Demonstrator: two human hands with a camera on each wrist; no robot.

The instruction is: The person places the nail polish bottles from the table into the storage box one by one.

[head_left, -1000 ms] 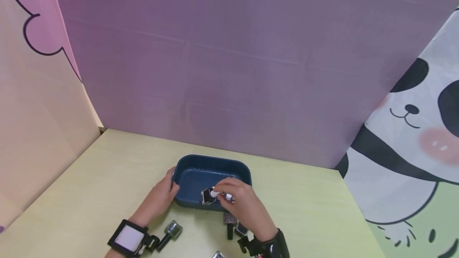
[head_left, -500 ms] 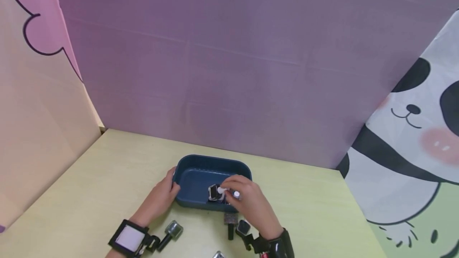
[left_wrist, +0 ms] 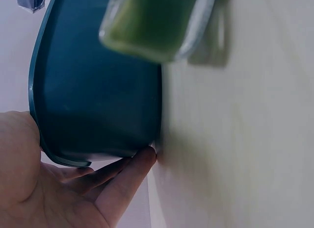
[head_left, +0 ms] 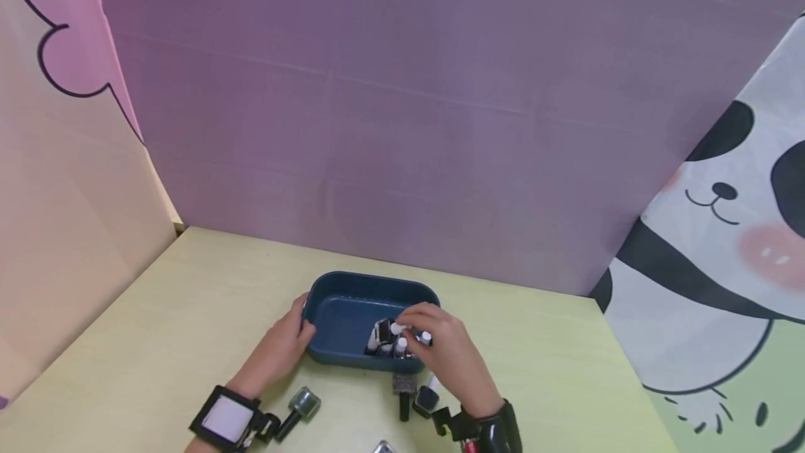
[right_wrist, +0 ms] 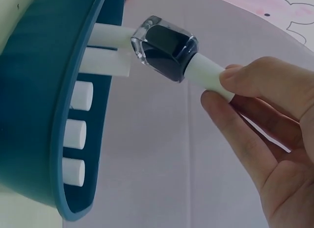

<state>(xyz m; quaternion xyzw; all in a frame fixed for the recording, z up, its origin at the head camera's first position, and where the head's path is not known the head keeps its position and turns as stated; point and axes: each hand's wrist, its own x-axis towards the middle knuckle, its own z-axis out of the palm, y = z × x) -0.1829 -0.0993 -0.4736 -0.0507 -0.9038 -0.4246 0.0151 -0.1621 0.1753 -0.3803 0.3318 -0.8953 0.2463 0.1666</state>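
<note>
My right hand (head_left: 449, 355) pinches a nail polish bottle (right_wrist: 167, 49) by its white cap, between thumb and fingertips. Clear glass with dark polish inside, the bottle is tilted above the right part of a dark blue bin (head_left: 339, 317). White caps (right_wrist: 105, 61) of several other bottles stick up inside that bin, along its near right side. At the bin's left end my left hand (head_left: 286, 341) grips the wall; in the left wrist view its thumb side lies at the rim and its fingers (left_wrist: 125, 181) reach round the end.
On the table in front of the bin lie a green bottle (head_left: 305, 403) with a black cap, a glittery bottle (head_left: 404, 384) and a dark one (head_left: 426, 400) with a white cap. Another bottle (head_left: 383, 447) shows at the bottom edge. A purple backdrop (head_left: 377, 124) stands behind.
My right hand has shifted slightly right with the nail polish bottle, uncovering more white-capped bottles in the bin. My left hand and the bin have stayed put.
</note>
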